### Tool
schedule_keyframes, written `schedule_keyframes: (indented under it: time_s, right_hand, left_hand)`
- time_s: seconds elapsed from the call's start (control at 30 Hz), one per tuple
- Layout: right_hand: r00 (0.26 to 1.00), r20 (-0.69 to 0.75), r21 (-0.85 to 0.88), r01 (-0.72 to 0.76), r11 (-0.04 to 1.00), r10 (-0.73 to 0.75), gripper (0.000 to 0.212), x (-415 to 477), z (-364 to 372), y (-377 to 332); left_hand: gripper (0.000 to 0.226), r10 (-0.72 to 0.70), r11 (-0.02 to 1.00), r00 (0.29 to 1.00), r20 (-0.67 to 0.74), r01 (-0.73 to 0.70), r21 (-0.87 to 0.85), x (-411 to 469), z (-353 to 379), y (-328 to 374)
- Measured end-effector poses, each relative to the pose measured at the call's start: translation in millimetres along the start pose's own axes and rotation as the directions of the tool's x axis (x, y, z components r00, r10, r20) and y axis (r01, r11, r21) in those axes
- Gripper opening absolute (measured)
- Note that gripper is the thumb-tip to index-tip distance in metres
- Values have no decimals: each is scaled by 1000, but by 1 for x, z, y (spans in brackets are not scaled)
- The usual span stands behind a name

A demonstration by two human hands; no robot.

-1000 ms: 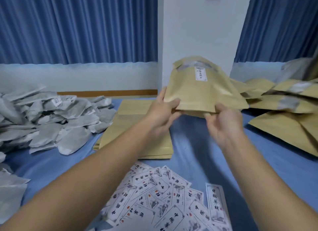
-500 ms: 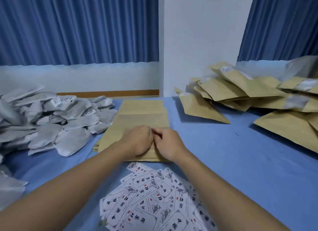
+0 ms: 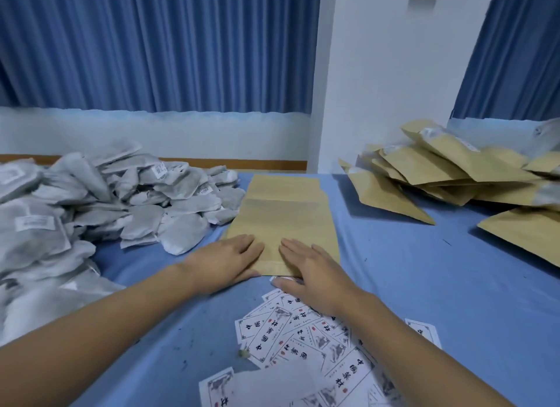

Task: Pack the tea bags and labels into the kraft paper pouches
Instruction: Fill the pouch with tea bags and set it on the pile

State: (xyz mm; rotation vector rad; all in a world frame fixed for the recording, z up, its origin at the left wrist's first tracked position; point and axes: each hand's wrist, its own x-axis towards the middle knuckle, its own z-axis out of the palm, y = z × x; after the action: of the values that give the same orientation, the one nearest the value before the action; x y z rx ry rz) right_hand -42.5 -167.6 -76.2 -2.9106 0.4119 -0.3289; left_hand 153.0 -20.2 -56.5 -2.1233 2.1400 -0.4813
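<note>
A stack of flat, empty kraft paper pouches (image 3: 285, 212) lies in the middle of the blue table. My left hand (image 3: 227, 261) rests flat on its near left corner, fingers straight. My right hand (image 3: 312, 273) lies flat on the near right part of the stack, with its thumb by the stack's front edge. Neither hand holds anything. A big heap of grey-white tea bags (image 3: 100, 200) fills the left side. Printed white labels (image 3: 303, 346) lie scattered in front of me, partly under my right forearm.
Filled kraft pouches (image 3: 439, 170) are piled at the right back, reaching the right edge. The blue tablecloth (image 3: 424, 285) shows between the stack and that pile. A white pillar and blue curtains stand behind the table.
One second ago both hands held a filled pouch up at the right; it now lies on the right pile. The hands came down to the empty stack and have flattened out on it.
</note>
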Motion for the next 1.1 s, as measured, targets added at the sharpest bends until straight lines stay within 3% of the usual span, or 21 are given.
schedule_keyframes:
  time_s: [0.2, 0.3, 0.4, 0.53, 0.63, 0.8, 1.1]
  right_hand:
    - [1000, -17, -61, -18, 998, 17, 69, 3, -4, -8]
    - [999, -36, -58, -17, 998, 15, 56, 3, -12, -11]
    - [996, -64, -51, -72, 996, 69, 33, 1, -21, -12]
    - [996, -34, -56, -79, 995, 78, 34, -1, -24, -16]
    - [998, 19, 104, -66, 992, 65, 39, -4, -20, -19]
    - [999, 0, 200, -46, 979, 47, 20, -2, -15, -15]
    - [993, 45, 459, -118, 881, 109, 16, 1, -17, -8]
  left_hand:
    - [39, 30, 997, 995, -95, -24, 68, -5, -6, 13]
    - [26, -77, 995, 997, -18, 75, -72, -6, -13, 10]
    - [25, -130, 975, 991, -35, 121, -187, -9, -19, 3]
    - [25, -196, 940, 976, -98, 158, -301, -15, -19, 4]
    - [23, -194, 911, 978, -77, 151, -384, -19, -14, 10]
    - [27, -207, 839, 978, -4, 176, -516, -21, -12, 14]
    - [39, -227, 680, 961, 158, 272, -680, -18, -18, -3]
